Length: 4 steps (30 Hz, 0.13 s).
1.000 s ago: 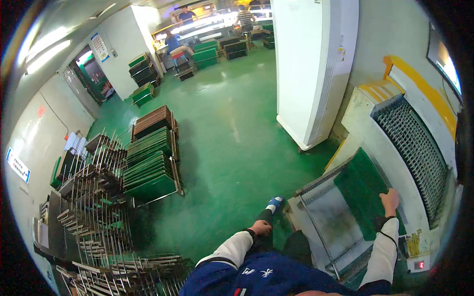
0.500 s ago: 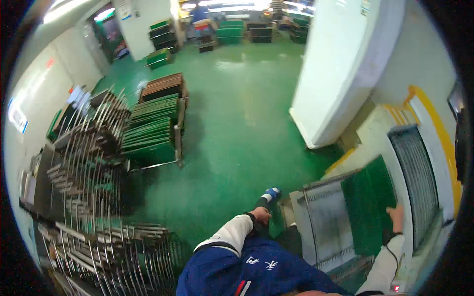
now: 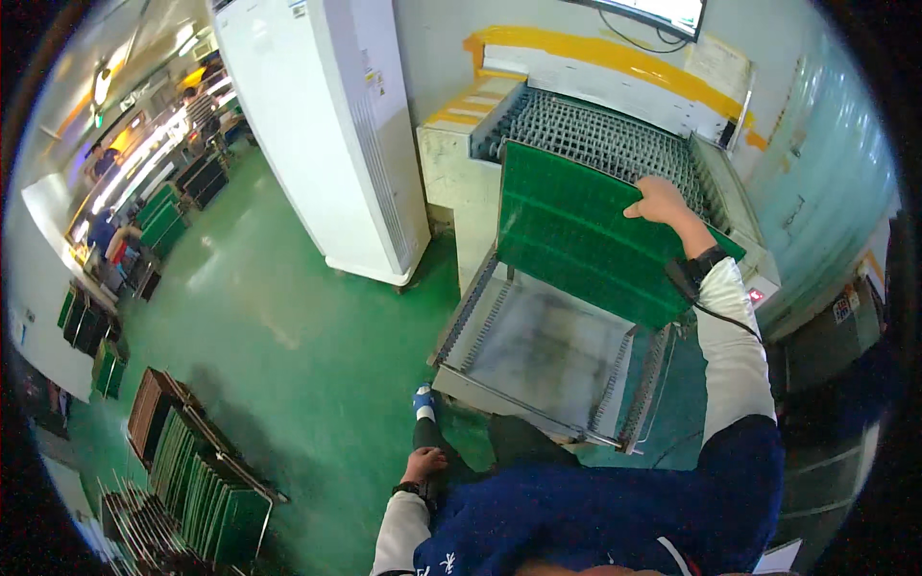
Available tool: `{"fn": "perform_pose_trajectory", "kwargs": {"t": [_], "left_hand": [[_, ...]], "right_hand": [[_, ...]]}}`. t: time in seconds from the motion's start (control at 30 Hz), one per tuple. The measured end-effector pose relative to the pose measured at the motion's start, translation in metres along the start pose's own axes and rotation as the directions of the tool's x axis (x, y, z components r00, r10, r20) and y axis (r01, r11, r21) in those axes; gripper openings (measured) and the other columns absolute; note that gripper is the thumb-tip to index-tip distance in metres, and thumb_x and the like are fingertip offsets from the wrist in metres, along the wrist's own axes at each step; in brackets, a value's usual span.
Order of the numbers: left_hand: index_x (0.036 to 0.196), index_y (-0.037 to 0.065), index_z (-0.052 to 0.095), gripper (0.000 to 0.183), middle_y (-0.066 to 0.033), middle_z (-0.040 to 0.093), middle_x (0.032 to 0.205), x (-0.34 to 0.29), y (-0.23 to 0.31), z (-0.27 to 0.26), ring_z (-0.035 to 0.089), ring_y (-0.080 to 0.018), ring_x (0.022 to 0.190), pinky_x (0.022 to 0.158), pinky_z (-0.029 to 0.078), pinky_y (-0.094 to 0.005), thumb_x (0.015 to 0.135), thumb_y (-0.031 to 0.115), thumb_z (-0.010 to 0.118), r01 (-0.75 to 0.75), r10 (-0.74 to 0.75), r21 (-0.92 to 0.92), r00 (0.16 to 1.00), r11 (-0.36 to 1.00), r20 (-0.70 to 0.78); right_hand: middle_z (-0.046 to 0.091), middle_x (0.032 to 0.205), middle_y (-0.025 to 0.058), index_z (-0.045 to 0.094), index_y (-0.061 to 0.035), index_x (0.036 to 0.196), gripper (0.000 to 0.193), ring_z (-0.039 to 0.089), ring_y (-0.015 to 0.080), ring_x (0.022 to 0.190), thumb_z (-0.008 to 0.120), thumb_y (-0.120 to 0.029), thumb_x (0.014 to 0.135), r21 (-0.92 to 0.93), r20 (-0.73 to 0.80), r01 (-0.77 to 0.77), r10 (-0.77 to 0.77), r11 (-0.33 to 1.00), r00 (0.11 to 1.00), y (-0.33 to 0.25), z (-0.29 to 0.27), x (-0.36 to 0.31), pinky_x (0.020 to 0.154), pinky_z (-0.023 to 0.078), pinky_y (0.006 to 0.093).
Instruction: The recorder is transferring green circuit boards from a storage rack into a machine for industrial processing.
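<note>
A large green circuit board panel point(image 3: 586, 235) stands tilted at the far end of a slotted metal rack point(image 3: 624, 437). My right hand point(image 3: 663, 204) grips its upper edge, thumb on the face towards me and the other fingers hidden behind. The rack has toothed rails along its sides and a grey, smudged plate at its bottom. On my left leg, near the knee, my left hand point(image 3: 424, 466) rests with its fingers loosely laid down and holds nothing. Just beyond the panel is a machine's roller conveyor bed point(image 3: 595, 130).
A tall white cabinet point(image 3: 327, 134) stands left of the conveyor machine. Racks of green panels point(image 3: 182, 470) and brown panels point(image 3: 152, 403) are on the floor at lower left. A screen point(image 3: 653, 14) hangs above the conveyor. People point(image 3: 200, 110) work at a lit bench far left.
My view has swung right, bringing the rack and conveyor to the middle. My right hand stays on the panel's edge; my left hand stays on my leg.
</note>
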<state>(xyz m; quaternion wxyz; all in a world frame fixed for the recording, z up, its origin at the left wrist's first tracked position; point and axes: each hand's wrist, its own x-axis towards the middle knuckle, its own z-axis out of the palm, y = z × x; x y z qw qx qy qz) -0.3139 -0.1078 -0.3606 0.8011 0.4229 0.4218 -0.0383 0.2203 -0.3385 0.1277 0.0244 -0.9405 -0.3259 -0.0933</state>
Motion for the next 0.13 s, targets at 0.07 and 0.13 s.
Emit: {"fn": "perform_pose_trajectory", "kwargs": {"t": [0.07,0.13], "left_hand": [[0.112,-0.005,0.051,0.034,-0.0195,0.063,0.092,0.002,0.003,-0.001,0.065,-0.0288,0.075,0.062,0.056,-0.0358,0.085,0.013,0.06,0.02,-0.021,-0.009,1.0,1.0,-0.007],[0.112,-0.005,0.051,0.034,-0.0198,0.063,0.094,0.008,0.002,-0.003,0.065,-0.0324,0.076,0.063,0.056,-0.0387,0.085,0.012,0.061,0.049,-0.048,0.022,0.999,0.999,-0.023]], "right_hand": [[0.064,0.089,0.0191,0.067,-0.0022,0.085,0.044,0.061,0.0343,0.089,0.076,-0.039,0.063,-0.005,0.076,-0.029,0.029,1.0,0.997,-0.002,-0.018,0.0,0.077,0.048,0.0433],[0.063,0.1,0.0177,0.067,-0.0042,0.096,0.049,0.06,0.034,0.094,0.076,-0.04,0.063,0.026,0.144,-0.062,0.057,0.998,0.988,-0.004,-0.03,0.001,0.08,0.048,0.0424]]}}
